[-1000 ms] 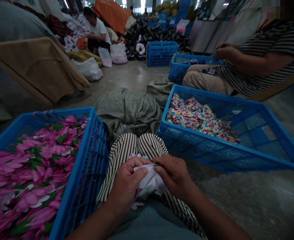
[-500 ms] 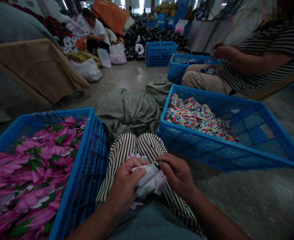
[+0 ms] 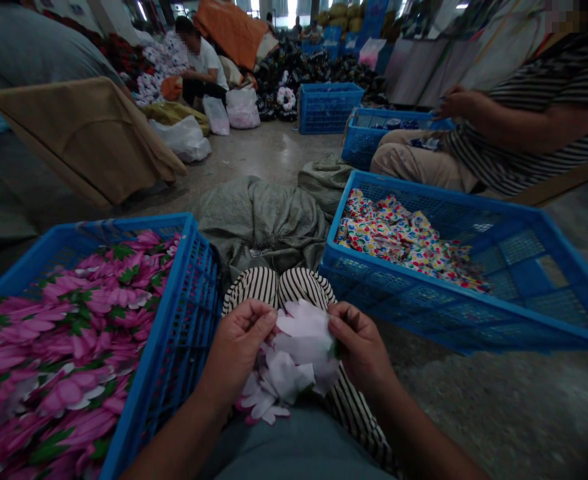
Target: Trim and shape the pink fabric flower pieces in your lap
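A pale, petal-edged fabric flower piece (image 3: 304, 327) is spread between my hands above my striped lap. My left hand (image 3: 241, 347) pinches its left edge between thumb and forefinger. At the right edge, close to a bit of green, my right hand (image 3: 361, 343) pinches it too. Below, more pale petal pieces with pink tips (image 3: 269, 393) rest on my lap, partly overlapped by the one I hold. To my left, a blue crate (image 3: 187, 267) is heaped with pink fabric flowers with green leaves (image 3: 89, 320).
On the right, a second blue crate (image 3: 424, 300) holds colourful printed fabric pieces (image 3: 399, 233). A grey-green sack (image 3: 259, 213) lies ahead of my knees. A person in a striped shirt (image 3: 519, 113) sits at right. A cloth-draped panel (image 3: 79, 133) stands at left.
The folded pale flower piece has been opened out flat between my hands. My hands have moved apart, and more pale petals show on my lap. The view has shifted slightly.
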Available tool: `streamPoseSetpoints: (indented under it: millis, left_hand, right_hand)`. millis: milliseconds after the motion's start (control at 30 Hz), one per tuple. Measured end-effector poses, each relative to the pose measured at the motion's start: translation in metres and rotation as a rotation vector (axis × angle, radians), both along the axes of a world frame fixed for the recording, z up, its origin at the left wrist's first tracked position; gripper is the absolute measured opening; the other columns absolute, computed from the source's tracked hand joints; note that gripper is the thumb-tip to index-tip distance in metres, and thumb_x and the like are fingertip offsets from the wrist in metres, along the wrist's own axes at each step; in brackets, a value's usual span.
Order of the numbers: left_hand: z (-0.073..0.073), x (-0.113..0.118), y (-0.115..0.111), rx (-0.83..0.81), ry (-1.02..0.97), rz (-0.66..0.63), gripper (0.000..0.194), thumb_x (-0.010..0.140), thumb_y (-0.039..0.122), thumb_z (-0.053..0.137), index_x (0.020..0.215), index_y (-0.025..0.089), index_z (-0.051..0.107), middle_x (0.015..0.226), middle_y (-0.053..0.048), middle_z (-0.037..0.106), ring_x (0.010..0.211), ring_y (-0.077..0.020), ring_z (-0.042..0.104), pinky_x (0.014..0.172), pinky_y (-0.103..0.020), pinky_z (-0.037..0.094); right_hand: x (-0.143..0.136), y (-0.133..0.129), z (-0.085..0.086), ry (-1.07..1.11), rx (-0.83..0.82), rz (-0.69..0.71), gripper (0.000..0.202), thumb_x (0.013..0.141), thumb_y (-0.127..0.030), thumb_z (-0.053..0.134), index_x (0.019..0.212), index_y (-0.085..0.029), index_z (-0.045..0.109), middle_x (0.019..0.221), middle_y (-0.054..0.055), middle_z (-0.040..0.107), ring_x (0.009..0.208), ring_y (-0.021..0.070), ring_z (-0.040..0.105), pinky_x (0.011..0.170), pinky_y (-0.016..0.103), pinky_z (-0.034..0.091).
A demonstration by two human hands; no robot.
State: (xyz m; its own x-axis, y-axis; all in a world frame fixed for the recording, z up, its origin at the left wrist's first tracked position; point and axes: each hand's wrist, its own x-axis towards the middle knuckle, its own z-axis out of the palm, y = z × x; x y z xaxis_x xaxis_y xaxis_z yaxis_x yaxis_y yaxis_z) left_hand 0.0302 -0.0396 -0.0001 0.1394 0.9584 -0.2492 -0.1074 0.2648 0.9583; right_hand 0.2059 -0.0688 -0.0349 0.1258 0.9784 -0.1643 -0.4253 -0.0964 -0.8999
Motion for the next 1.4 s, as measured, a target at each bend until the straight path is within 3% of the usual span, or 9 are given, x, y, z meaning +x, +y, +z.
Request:
streamPoseSetpoints:
  millis: [167, 200, 333, 467, 667, 767, 967, 1100, 1400]
  left_hand:
    - [0.004, 0.000, -0.010, 0.166, 0.182, 0.084, 0.011, 0.076, 0.028, 0.058, 0.072, 0.018, 0.061, 0.069, 0.000, 0.061, 0.067, -0.0119, 0.055, 0.064, -0.020, 0.042]
    - [0.004, 0.003, -0.014, 0.180, 0.166, 0.018, 0.012, 0.074, 0.028, 0.061, 0.079, 0.018, 0.063, 0.077, -0.002, 0.063, 0.074, -0.0140, 0.057, 0.069, -0.022, 0.043]
    - [-0.001, 0.022, -0.028, 0.063, -0.117, -0.270, 0.055, 0.063, 0.025, 0.072, 0.115, 0.020, 0.055, 0.113, -0.009, 0.059, 0.104, -0.0230, 0.054, 0.090, -0.030, 0.040]
    - [-0.010, 0.036, -0.026, -0.256, -0.361, -0.056, 0.033, 0.077, 0.030, 0.058, 0.108, 0.016, 0.058, 0.099, -0.009, 0.066, 0.093, -0.0209, 0.061, 0.083, -0.031, 0.046]
    - [-0.008, 0.032, -0.017, -0.417, -0.508, 0.196, 0.029, 0.076, 0.023, 0.060, 0.104, 0.014, 0.059, 0.085, -0.007, 0.070, 0.080, -0.0181, 0.065, 0.073, -0.027, 0.051]
    - [-0.003, 0.031, -0.017, -0.423, -0.524, 0.173, 0.027, 0.077, 0.020, 0.059, 0.103, 0.014, 0.059, 0.084, -0.007, 0.070, 0.079, -0.0169, 0.065, 0.072, -0.025, 0.051]
    - [0.003, 0.032, -0.019, -0.433, -0.495, 0.018, 0.023, 0.076, 0.021, 0.060, 0.098, 0.014, 0.060, 0.079, -0.007, 0.070, 0.072, -0.0163, 0.066, 0.066, -0.025, 0.052]
    - [0.002, 0.026, -0.016, -0.364, -0.461, 0.050, 0.013, 0.073, 0.018, 0.062, 0.086, 0.014, 0.060, 0.073, -0.003, 0.069, 0.066, -0.0138, 0.064, 0.062, -0.022, 0.051]
    - [0.000, 0.022, -0.015, -0.319, -0.461, 0.086, 0.008, 0.074, 0.019, 0.060, 0.077, 0.014, 0.055, 0.063, 0.001, 0.063, 0.058, -0.0098, 0.060, 0.056, -0.018, 0.046]
  right_hand:
    - [-0.001, -0.001, -0.003, -0.032, 0.015, -0.048, 0.021, 0.071, -0.033, 0.066, 0.064, -0.018, 0.053, 0.054, -0.006, 0.041, 0.047, 0.0072, 0.033, 0.043, 0.018, 0.027]
    - [-0.003, -0.001, -0.002, -0.061, 0.028, -0.043, 0.021, 0.072, -0.033, 0.065, 0.064, -0.018, 0.054, 0.054, -0.006, 0.041, 0.047, 0.0072, 0.034, 0.044, 0.018, 0.027]
    - [-0.016, -0.001, 0.004, -0.156, 0.070, 0.144, 0.019, 0.076, -0.035, 0.061, 0.070, -0.017, 0.060, 0.058, -0.003, 0.049, 0.049, 0.0082, 0.039, 0.046, 0.020, 0.032]
    - [-0.021, 0.001, 0.005, -0.051, 0.046, 0.238, 0.020, 0.078, -0.036, 0.058, 0.082, -0.017, 0.062, 0.056, -0.003, 0.052, 0.039, 0.0049, 0.031, 0.038, 0.018, 0.025]
    - [0.001, 0.009, -0.003, -0.010, -0.087, -0.056, 0.021, 0.071, -0.035, 0.065, 0.079, -0.017, 0.059, 0.062, -0.002, 0.059, 0.036, 0.0027, 0.027, 0.033, 0.016, 0.016]
    - [0.009, 0.014, -0.001, -0.031, -0.092, -0.065, 0.023, 0.069, -0.037, 0.066, 0.079, -0.017, 0.059, 0.060, -0.004, 0.054, 0.037, 0.0023, 0.028, 0.034, 0.016, 0.016]
    - [-0.005, 0.024, 0.007, -0.003, -0.081, 0.185, 0.031, 0.066, -0.039, 0.068, 0.085, -0.017, 0.060, 0.063, -0.004, 0.055, 0.039, 0.0034, 0.034, 0.036, 0.016, 0.024]
    - [-0.012, 0.026, 0.005, -0.006, -0.108, 0.086, 0.024, 0.065, -0.035, 0.070, 0.068, -0.015, 0.056, 0.052, -0.006, 0.047, 0.043, 0.0056, 0.038, 0.040, 0.016, 0.029]
    - [-0.011, 0.019, 0.001, 0.051, -0.164, -0.017, 0.024, 0.063, -0.032, 0.072, 0.068, -0.016, 0.054, 0.051, -0.007, 0.045, 0.042, 0.0058, 0.036, 0.039, 0.016, 0.028]
